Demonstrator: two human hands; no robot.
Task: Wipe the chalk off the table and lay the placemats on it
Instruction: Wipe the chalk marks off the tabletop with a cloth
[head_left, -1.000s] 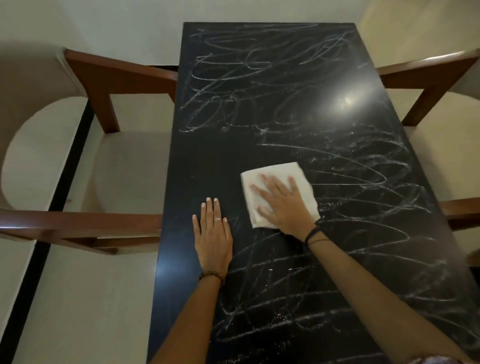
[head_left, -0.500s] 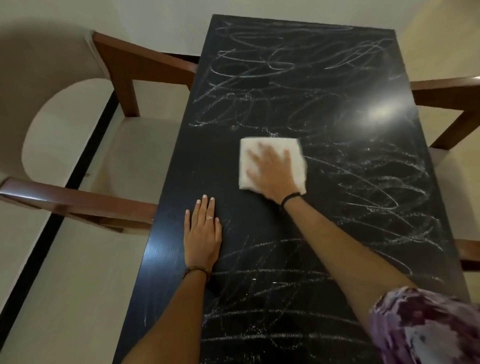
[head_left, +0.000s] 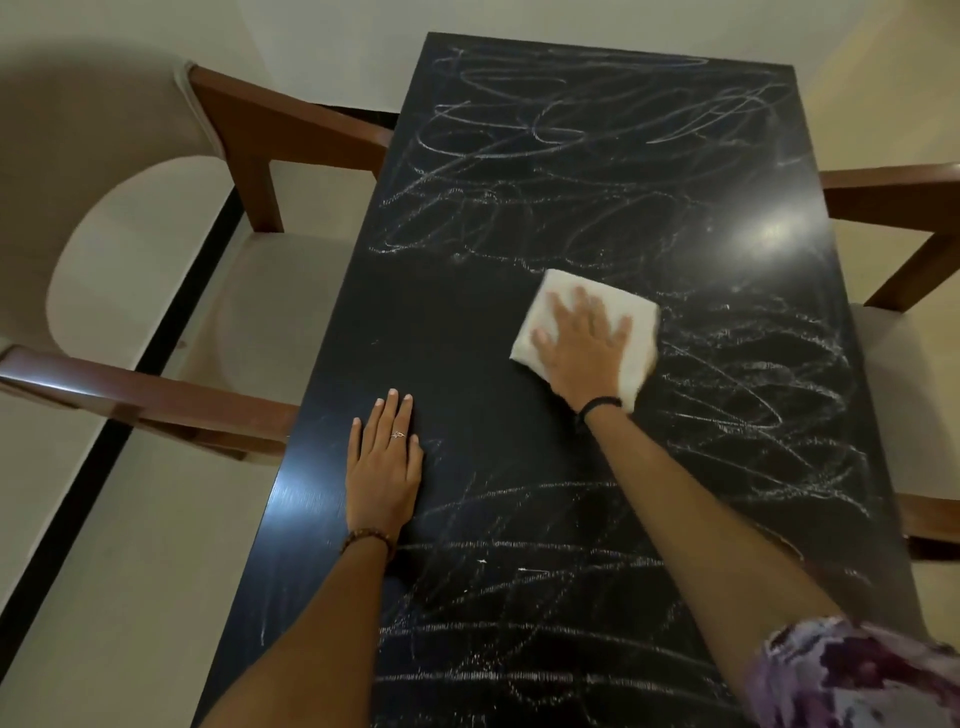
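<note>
A long black table (head_left: 447, 332) runs away from me, covered in white chalk scribbles (head_left: 597, 130) at its far end, its right side and its near end. A band across the middle left is wiped dark. My right hand (head_left: 584, 351) presses flat, fingers spread, on a folded white cloth (head_left: 636, 319) at the table's middle right. My left hand (head_left: 384, 465) lies flat on the table near its left edge, fingers straight and together. No placemats are in view.
A wooden armchair with a beige seat (head_left: 270, 306) stands close against the table's left side. Another armchair's wooden arm (head_left: 893, 192) and seat reach the right side. A lamp glare (head_left: 769, 231) shines on the tabletop. Pale floor lies beyond the table.
My right hand has slid the cloth to the right across the middle of the table, after first pushing it away from me. My left hand has stayed flat in place.
</note>
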